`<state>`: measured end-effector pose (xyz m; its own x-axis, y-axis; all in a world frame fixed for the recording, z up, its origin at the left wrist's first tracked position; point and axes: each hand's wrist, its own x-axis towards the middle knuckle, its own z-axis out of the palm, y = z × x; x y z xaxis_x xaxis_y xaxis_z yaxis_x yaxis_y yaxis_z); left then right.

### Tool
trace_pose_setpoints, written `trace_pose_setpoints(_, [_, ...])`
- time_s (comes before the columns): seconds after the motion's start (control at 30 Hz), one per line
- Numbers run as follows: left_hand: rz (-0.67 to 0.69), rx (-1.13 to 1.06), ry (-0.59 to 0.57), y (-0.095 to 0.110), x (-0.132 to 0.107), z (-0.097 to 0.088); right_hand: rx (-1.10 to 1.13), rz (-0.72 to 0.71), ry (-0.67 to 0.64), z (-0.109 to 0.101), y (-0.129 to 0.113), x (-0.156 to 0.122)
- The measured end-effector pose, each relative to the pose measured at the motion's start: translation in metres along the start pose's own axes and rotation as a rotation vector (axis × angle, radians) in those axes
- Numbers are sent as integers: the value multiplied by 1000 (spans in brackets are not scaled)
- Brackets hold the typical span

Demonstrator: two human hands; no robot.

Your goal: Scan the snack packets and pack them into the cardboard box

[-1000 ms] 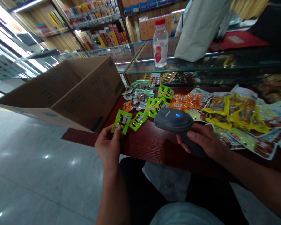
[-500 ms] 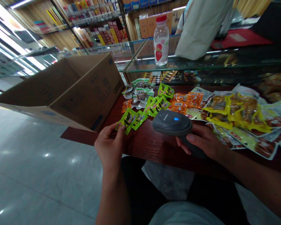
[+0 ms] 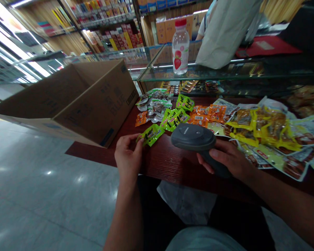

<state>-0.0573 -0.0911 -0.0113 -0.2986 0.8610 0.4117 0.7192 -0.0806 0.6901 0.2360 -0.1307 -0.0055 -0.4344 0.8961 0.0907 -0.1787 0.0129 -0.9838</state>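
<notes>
At the table's left end, an open brown cardboard carton (image 3: 94, 101), its near corner resting on the dark red wood-grain table (image 3: 170, 170) and the rest jutting past the edge above the polished grey floor. Just right of that corner, the left hand (image 3: 128, 157), curled and grasping, thumb and fingertips pinching the end of a small lime-green snack packet (image 3: 151, 135) that lies out over the table's middle, close to the loose packets. Farther from the near edge, a single orange foil packet (image 3: 141, 118) beside a heap of silvery clear vacuum packets (image 3: 154, 104), then a cluster of lime-green packets (image 3: 174, 119). Behind them, on the glass display case (image 3: 199, 73), a clear plastic bottle with a red cap and strawberry label (image 3: 180, 47). Next along, a dark grey handheld barcode scanner (image 3: 193, 137), its blue light unlit or hidden from this angle, clenched by the handle in the right hand (image 3: 225, 157), held over the table. Beside it, bright orange packets (image 3: 200, 118), and across the table's right end, overlapping large yellow-and-clear snack pouches (image 3: 261, 123).
</notes>
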Motion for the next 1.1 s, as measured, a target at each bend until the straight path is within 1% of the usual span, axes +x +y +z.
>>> trace_pose_setpoints(0.07, [30, 14, -91, -1, 4, 7, 33, 2, 56, -2, -2, 0])
trace_pose_setpoints(0.17, [56, -28, -251, 4, 9, 19, 96, -3, 159, -9, -4, 0])
trace_pose_setpoints(0.23, [109, -63, -353, 9, 11, 30, 113, -21, 212, -13, -6, 0])
trace_pose_setpoints(0.3, [180, -99, -427, 15, 11, 44, 120, -40, 241, -17, -8, 1])
trace_pose_setpoints(0.4, [246, -121, -454, 20, 6, 66, 117, -47, 273, -16, -12, 1])
trace_pose_setpoints(0.47, [269, -139, -467, 22, 1, 77, 108, -29, 303, -14, -14, 1])
trace_pose_setpoints(0.53, [301, -166, -494, 25, 1, 80, 107, -9, 337, -10, -15, 1])
trace_pose_setpoints(0.57, [320, -169, -501, 26, 4, 79, 106, -1, 359, -8, -16, 1])
trace_pose_setpoints(0.63, [349, -122, -463, 27, 23, 72, 110, 3, 395, -6, -17, 2])
trace_pose_setpoints(0.7, [350, -19, -370, 25, 57, 65, 128, 6, 415, -5, -20, 2])
trace_pose_setpoints(0.73, [334, 43, -319, 23, 78, 62, 143, 9, 401, -6, -22, 3])
trace_pose_setpoints(0.8, [256, 162, -261, 16, 119, 61, 163, 7, 389, -5, -27, 3])
trace_pose_setpoints(0.87, [156, 254, -272, 8, 151, 67, 162, 2, 399, -3, -33, 4])
trace_pose_setpoints(0.9, [119, 282, -285, 4, 162, 72, 156, 1, 418, 0, -36, 5])
trace_pose_setpoints(0.93, [96, 296, -291, 0, 169, 76, 149, 1, 442, 3, -39, 5])
trace_pose_setpoints(1.0, [86, 284, -261, -5, 174, 81, 137, 15, 489, 9, -42, 5])
trace_pose_setpoints(1.07, [129, 234, -204, -6, 170, 77, 115, 27, 533, 13, -42, 5])
trace_pose_setpoints(1.1, [172, 200, -171, -5, 165, 70, 104, 31, 539, 14, -40, 5])
